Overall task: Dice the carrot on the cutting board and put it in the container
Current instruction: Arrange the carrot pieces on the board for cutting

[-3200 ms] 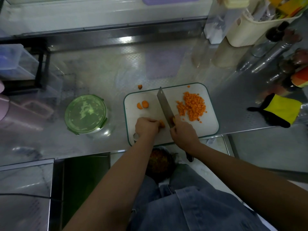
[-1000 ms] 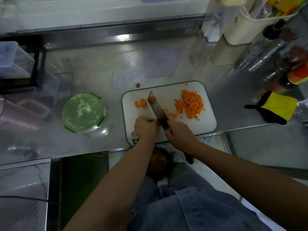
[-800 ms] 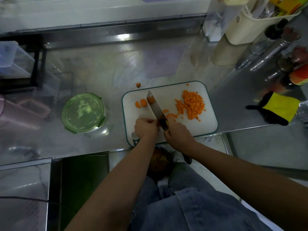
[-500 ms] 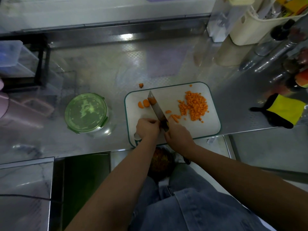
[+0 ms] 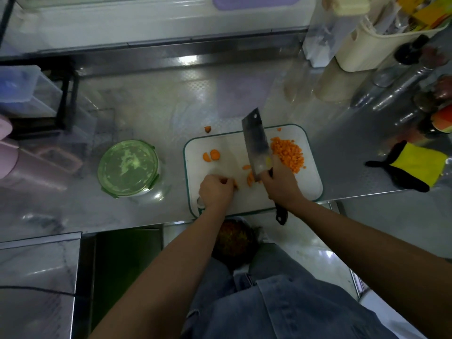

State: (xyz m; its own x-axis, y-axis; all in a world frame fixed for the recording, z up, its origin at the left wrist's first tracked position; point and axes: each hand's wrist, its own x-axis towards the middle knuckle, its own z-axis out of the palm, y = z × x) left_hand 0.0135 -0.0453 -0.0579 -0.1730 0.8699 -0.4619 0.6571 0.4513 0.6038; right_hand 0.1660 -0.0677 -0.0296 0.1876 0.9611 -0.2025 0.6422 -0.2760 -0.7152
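Head camera is showing the right hand (image 5: 281, 184) gripping the cleaver (image 5: 256, 140) by its handle. The blade is now lifting off the cutting board (image 5: 310, 182) and leaning toward the diced carrot pile (image 5: 288, 154); half a second ago it was pressing down beside the left hand (image 5: 215, 189). That hand is curling over a small carrot piece (image 5: 235, 184) near the board's front edge. Cut strips (image 5: 250, 178) are lying between the hands. The green-lidded container (image 5: 128, 167) is sitting closed on the tabletop (image 5: 171, 106), left of the board.

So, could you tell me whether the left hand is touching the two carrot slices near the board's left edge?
Apart: the head view shows bare white cutting board between the left hand and the carrot slices.
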